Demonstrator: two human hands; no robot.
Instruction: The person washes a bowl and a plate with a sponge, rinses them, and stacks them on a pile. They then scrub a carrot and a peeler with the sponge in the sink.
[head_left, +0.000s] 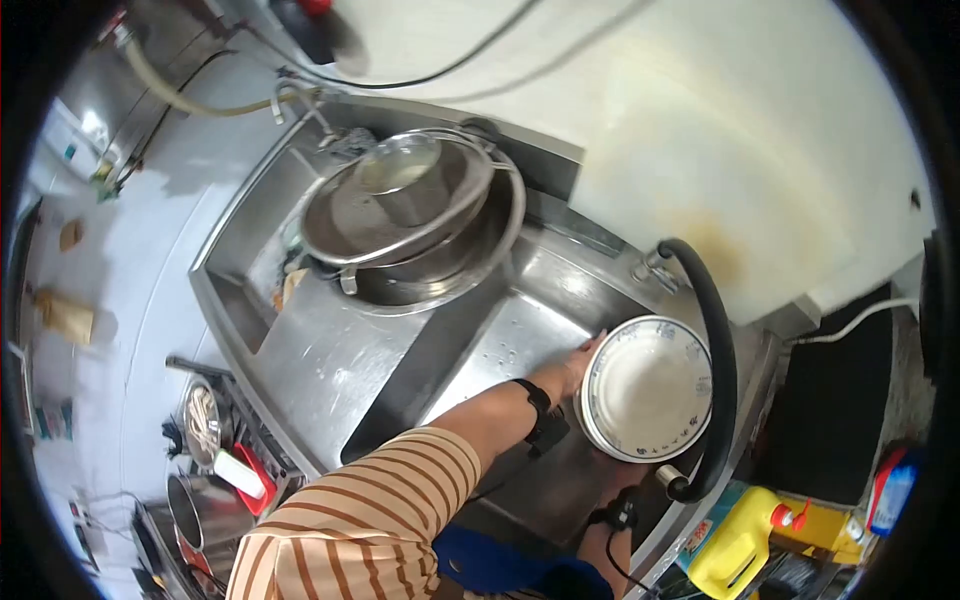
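A stack of white plates [652, 390] with blue patterned rims is held tilted over the right sink basin. My left hand [581, 366] reaches in from the left and is closed on the stack's upper left edge, its fingertips partly behind the rim. Under the lower rim, my right hand [632, 482] holds the stack from the near side; its fingers are mostly hidden by the plates. A black faucet hose [712, 350] arches down just beside the plates' right edge. Each wrist carries a black strapped device.
Large steel bowls [440, 290] and a steel pot [405, 185] are piled across the left basin. A steel sheet [335, 350] spans the sink's left part. At lower right stands a yellow bottle [735, 545]. Pots and a red-and-white item [246, 478] lie at lower left.
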